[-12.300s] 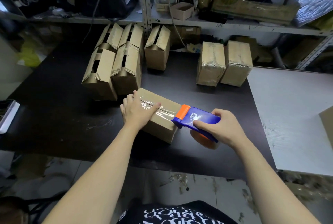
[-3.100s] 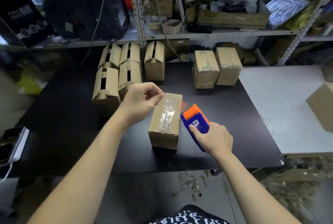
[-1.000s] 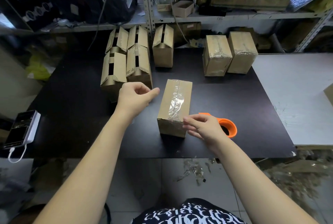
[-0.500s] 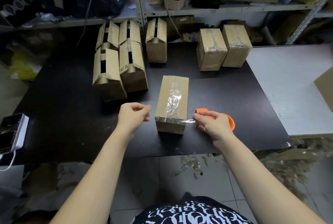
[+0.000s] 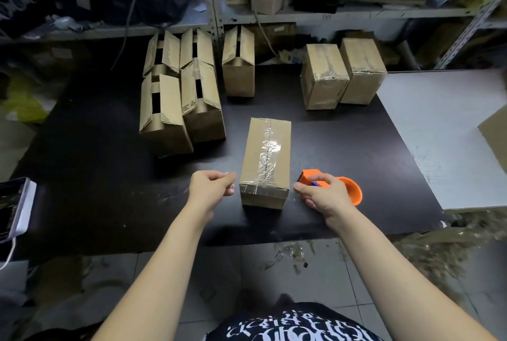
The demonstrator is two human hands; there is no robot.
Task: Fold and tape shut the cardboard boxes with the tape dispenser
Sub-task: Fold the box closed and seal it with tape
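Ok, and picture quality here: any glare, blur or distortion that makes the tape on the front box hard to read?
Head view: glare on the clear tape whitens the front box seam; head view: wide-angle lens makes the shelf posts lean; head view: floor debris at lower right is blur-smeared; head view: left hand, right hand and tape dispenser are sharp.

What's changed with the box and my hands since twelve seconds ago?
The middle box was turned from crosswise to lengthwise, and a tape band now crosses its near end. The left hand left the lid and seems to pinch a tape end beside it. The right hand still grips the tape dispenser. The other boxes stayed put.
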